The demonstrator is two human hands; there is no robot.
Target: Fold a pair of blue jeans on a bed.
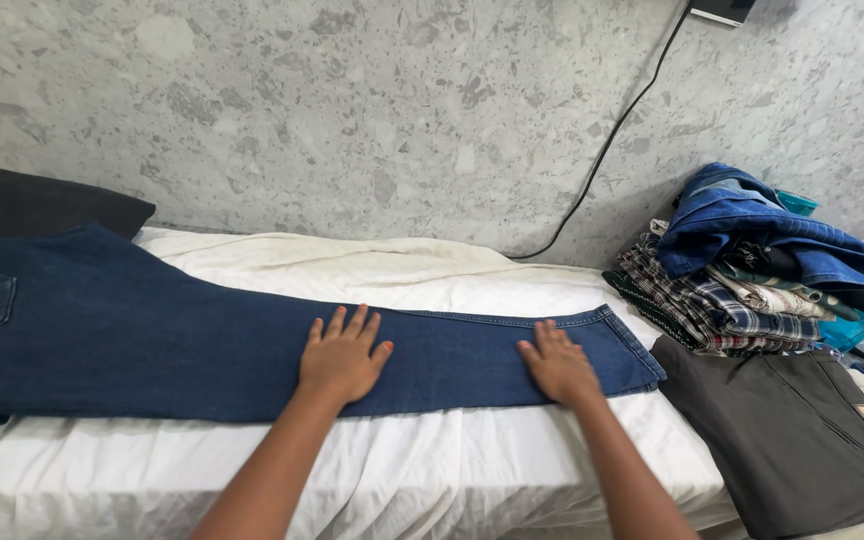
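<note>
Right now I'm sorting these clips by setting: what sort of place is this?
Probably a home laundry or ironing spot. Both hands, left hand and right hand, lie flat on dark blue jeans spread over a white sheet, with a pile of folded clothes beside a speckled wall.

My hands (pixel 344 357) (pixel 559 367) lie flat on the jeans (pixel 152 330) across the sheet (pixel 432 470); clothes pile (pixel 752 270) right, pillow (pixel 32 205) far left.
</note>
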